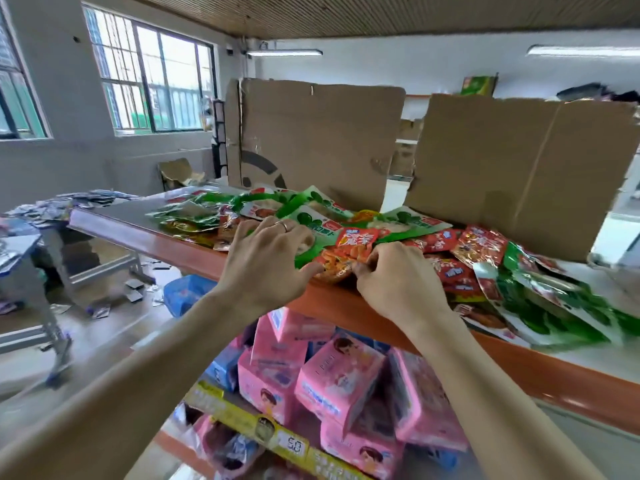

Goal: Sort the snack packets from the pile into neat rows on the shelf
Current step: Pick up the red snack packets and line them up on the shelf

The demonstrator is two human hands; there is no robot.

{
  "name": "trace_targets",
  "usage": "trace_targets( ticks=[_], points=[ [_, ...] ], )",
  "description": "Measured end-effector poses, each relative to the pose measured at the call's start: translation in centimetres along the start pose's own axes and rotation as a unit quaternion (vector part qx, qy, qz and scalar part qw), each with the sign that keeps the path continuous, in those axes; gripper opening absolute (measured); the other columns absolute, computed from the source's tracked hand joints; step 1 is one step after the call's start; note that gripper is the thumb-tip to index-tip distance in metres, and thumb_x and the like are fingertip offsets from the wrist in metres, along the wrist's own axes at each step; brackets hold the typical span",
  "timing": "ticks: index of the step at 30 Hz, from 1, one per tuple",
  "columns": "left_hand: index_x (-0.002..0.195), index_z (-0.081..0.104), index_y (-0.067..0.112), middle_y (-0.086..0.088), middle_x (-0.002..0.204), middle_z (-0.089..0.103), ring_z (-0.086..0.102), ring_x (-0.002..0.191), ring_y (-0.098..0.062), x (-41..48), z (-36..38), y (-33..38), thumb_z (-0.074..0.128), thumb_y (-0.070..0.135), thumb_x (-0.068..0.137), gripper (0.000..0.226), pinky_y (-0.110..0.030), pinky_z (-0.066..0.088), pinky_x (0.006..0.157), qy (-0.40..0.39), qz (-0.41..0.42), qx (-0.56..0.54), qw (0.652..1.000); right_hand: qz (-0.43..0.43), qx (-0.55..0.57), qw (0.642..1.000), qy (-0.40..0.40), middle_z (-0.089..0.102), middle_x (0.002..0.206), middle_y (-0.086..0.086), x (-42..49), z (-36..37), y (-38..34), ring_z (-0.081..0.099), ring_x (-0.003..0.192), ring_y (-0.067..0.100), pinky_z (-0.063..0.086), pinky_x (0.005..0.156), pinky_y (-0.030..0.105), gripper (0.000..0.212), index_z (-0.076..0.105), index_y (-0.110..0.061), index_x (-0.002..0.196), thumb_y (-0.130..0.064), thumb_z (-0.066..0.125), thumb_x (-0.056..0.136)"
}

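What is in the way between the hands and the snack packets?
Nothing visible. The left hand rests on a green packet, and the right hand pinches an orange packet at the shelf edge.

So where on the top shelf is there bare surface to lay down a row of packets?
Bare shelf shows at the left end, between its corner and the green packets. A smaller strip lies far right, between the pile and the orange lip. The middle is crowded: the pile fills it from cardboard sheets to lip.
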State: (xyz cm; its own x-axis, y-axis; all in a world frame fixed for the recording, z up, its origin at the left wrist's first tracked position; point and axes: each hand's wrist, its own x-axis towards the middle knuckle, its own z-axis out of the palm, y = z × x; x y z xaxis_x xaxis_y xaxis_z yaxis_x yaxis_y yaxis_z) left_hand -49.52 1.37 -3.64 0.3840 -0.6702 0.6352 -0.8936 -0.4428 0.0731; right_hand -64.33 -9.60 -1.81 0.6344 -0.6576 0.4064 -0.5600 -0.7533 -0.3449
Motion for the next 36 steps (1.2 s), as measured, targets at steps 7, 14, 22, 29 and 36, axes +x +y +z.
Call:
trace_targets(
  ticks=[7, 14, 22, 29, 36],
  points=[
    [0.11, 0.067, 0.031, 0.012, 0.111, 0.068, 0.057, 0.111, -0.015, 0.4, 0.0, 0.0, 0.066, 0.063, 0.08, 0.045, -0.041, 0.033, 0.104, 0.0, -0.003, -0.013, 1.0, 0.017, 0.004, 1.0, -0.006, 0.053, 0.068, 0.003, 1.1, 0.3, -1.6, 0.057, 0.07, 0.027, 0.047, 0.072, 0.039, 0.034, 0.046, -0.015, 0.062, -0.035, 0.058, 0.087],
    [0.101, 0.066, 0.033, 0.019, 0.108, 0.067, 0.06, 0.102, -0.01, 0.1, 0.6, -0.5, 0.057, 0.056, 0.087, 0.029, -0.038, 0.041, 0.096, 0.001, -0.041, -0.093, 0.995, 0.01, 0.101, 0.995, 0.005, 0.066, 0.071, 0.007, 2.3, 0.0, -0.4, 0.062, 0.066, 0.021, 0.055, 0.062, 0.037, 0.026, 0.066, -0.005, 0.073, -0.024, 0.059, 0.089],
    [0.09, 0.075, 0.028, 0.018, 0.086, 0.07, 0.062, 0.083, -0.002, 1.4, 0.6, 0.2, 0.059, 0.043, 0.092, 0.022, -0.03, 0.051, 0.08, -0.023, -0.193, -0.274, 0.942, -0.134, 0.179, 0.963, 0.153, 0.061, 0.076, -0.008, 1.8, -2.2, 2.0, 0.056, 0.072, 0.005, 0.039, 0.061, 0.015, 0.014, 0.061, -0.015, 0.081, -0.013, 0.058, 0.095],
    [0.09, 0.076, 0.006, -0.01, 0.092, 0.077, 0.072, 0.086, -0.021, 4.0, -1.1, 3.7, 0.052, 0.039, 0.099, 0.042, -0.032, 0.052, 0.081, -0.097, -0.289, -0.594, 0.745, -0.212, 0.256, 0.9, 0.282, 0.052, 0.077, -0.013, 0.5, -2.5, 3.9, 0.051, 0.069, 0.01, 0.046, 0.067, 0.042, 0.012, 0.055, -0.016, 0.083, -0.012, 0.053, 0.095],
    [0.09, 0.072, 0.01, -0.006, 0.08, 0.074, 0.065, 0.071, -0.018, 6.5, -1.5, 6.7, 0.058, 0.014, 0.097, 0.016, -0.028, 0.043, 0.063, -0.003, -0.274, -0.695, 0.664, -0.175, 0.307, 0.889, 0.292, 0.053, 0.075, -0.005, -0.4, -2.6, 5.8, 0.05, 0.067, 0.012, 0.041, 0.063, 0.016, 0.013, 0.054, -0.016, 0.085, -0.018, 0.05, 0.097]
  ],
)
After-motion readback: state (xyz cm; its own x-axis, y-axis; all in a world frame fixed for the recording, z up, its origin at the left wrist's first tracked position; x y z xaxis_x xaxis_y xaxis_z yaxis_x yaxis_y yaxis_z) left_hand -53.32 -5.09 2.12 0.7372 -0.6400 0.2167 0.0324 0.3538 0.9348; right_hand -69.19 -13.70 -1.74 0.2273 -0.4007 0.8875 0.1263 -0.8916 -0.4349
